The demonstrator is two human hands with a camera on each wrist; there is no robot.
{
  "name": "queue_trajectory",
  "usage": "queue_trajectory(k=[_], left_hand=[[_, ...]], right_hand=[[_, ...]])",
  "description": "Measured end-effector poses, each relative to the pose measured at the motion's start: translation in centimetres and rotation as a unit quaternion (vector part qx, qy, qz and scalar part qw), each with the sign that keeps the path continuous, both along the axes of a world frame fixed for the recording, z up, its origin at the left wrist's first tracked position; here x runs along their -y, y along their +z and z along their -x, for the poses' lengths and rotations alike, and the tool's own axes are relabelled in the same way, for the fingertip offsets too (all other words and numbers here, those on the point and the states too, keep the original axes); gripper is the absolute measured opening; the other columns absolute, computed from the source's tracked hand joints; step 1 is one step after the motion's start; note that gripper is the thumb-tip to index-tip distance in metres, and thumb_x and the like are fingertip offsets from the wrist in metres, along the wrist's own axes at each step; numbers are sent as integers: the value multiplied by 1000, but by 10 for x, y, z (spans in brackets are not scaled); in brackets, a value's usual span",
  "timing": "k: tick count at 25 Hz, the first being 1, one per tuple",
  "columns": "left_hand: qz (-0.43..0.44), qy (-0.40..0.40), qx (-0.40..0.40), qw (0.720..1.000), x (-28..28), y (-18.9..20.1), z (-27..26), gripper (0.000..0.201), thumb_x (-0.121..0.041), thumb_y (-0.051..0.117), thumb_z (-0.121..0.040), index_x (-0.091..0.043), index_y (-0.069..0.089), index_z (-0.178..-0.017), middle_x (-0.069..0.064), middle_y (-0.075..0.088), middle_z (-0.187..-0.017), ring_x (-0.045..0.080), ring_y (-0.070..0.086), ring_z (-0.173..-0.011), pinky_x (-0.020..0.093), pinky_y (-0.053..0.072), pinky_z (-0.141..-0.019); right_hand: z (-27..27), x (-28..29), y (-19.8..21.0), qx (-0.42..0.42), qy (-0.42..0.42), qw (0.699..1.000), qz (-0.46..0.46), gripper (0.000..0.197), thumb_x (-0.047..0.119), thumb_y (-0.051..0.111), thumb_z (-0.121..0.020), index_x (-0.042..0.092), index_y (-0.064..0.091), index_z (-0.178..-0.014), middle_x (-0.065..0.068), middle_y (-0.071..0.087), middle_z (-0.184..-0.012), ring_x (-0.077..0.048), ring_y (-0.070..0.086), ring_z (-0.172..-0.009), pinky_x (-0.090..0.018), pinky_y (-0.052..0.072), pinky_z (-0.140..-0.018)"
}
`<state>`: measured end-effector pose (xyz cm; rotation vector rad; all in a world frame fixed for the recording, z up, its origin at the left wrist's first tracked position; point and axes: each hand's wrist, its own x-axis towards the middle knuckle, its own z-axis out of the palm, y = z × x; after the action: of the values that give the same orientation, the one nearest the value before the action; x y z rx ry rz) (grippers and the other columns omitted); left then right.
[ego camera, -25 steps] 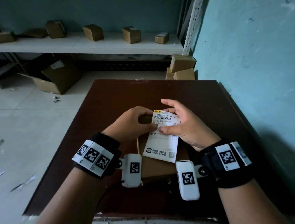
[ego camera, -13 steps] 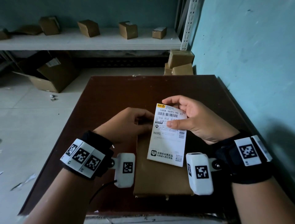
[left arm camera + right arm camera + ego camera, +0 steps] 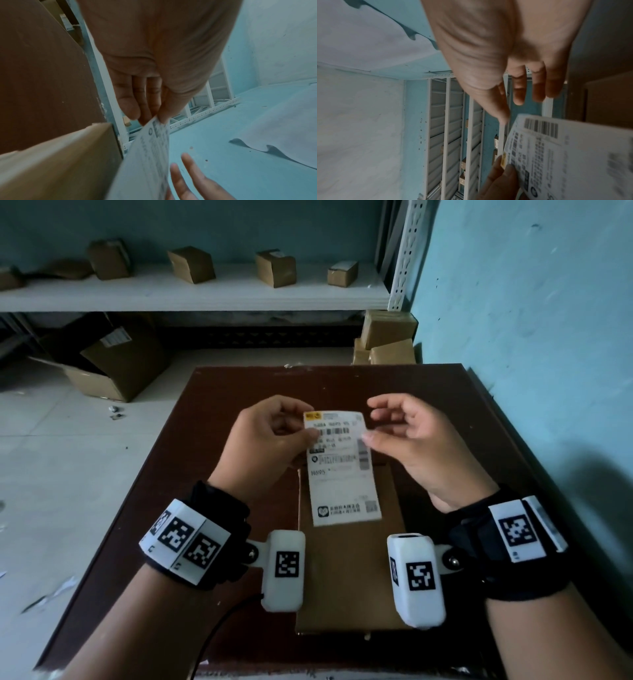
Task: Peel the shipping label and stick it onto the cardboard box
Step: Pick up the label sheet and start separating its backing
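Observation:
The white shipping label (image 3: 342, 474) hangs upright above the flat cardboard box (image 3: 349, 577), which lies on the dark brown table (image 3: 239, 392). My left hand (image 3: 310, 433) pinches the label's upper left edge between thumb and fingers. The left wrist view shows that pinch, left hand (image 3: 154, 115) on label (image 3: 145, 155), with the box (image 3: 60, 155) below. My right hand (image 3: 373, 422) hovers at the label's right edge, fingers loosely curled and holding nothing. Its thumb tip is at or just beside the edge. In the right wrist view the right hand (image 3: 510, 105) stays clear of the label (image 3: 565, 155).
A blue wall (image 3: 531, 371) runs close along the table's right side. Stacked cardboard boxes (image 3: 387, 340) stand beyond the far right corner. A white shelf (image 3: 205, 292) at the back holds several small boxes. An open carton (image 3: 113, 364) lies on the floor at left.
The label has been lifted higher above the box. My right hand let go of it and opened, while my left hand came up from the box and pinched its upper left edge.

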<state>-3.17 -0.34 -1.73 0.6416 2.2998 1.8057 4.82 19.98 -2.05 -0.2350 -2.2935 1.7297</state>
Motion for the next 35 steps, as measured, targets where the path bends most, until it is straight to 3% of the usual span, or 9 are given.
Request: queue_trajectory(k=[2,5,9,14,17,21,25,30,35], left_hand=[[-33,47,-4,998,2,2,2,18,-6,73,-86,-11,63,-100,4,73,-87,13,75,-76,27,59,-60],[-48,55,23,997,-2,5,-2,18,-2,70,-87,-8,56,-95,8,74,-95,15,76,-84,29,61,-65],[-52,-41,137,988,-12,5,-11,21,2,69,-86,-9,53,-95,15,73,-98,26,76,-86,37,60,-69],[-33,-138,216,966,-14,5,-16,11,-4,66,-90,-7,61,-100,10,75,-91,25,73,-93,41,60,-83],[-32,-150,252,956,-12,8,-16,14,-11,56,-97,-5,67,-103,13,74,-93,25,72,-93,40,59,-87],[-28,-131,272,953,-14,8,-17,23,-15,51,-101,-5,71,-102,18,74,-97,28,71,-92,35,60,-81],[-8,-123,274,954,-16,8,-16,23,-15,52,-100,-2,70,-106,19,74,-99,25,71,-91,31,61,-76],[0,-121,266,956,-15,7,-16,18,-13,55,-99,-5,70,-102,14,75,-96,19,72,-86,27,61,-71],[-4,-122,272,955,-15,5,-14,17,-11,55,-98,-4,70,-103,14,76,-97,20,73,-87,27,62,-71]], right_hand=[[-3,-1,7,-38,-61,997,5,22,16,75,-85,26,68,-103,2,69,-100,-10,67,-92,-29,58,-82],[-7,4,16,-21,-17,999,-40,9,19,70,-90,22,70,-98,3,72,-92,-7,69,-83,-30,61,-67],[-5,12,15,42,54,994,-90,19,28,71,-88,26,71,-108,9,73,-102,-7,71,-92,-34,62,-77],[-7,11,19,33,79,979,-183,24,34,74,-85,30,74,-109,20,71,-109,7,61,-107,-12,42,-91],[-8,9,18,40,94,977,-185,25,37,76,-83,31,74,-107,20,71,-106,7,62,-105,-19,46,-94],[-6,8,13,37,87,978,-183,27,37,79,-79,28,77,-105,17,73,-101,2,67,-96,-33,54,-91],[-7,6,14,40,105,974,-195,31,40,79,-77,29,76,-106,19,73,-103,5,65,-101,-29,51,-95],[-9,5,16,35,99,975,-198,15,36,77,-82,30,78,-96,19,74,-90,8,66,-89,-18,50,-83],[-8,5,15,39,101,974,-197,9,32,76,-83,28,79,-91,17,74,-85,4,68,-83,-27,56,-82]])
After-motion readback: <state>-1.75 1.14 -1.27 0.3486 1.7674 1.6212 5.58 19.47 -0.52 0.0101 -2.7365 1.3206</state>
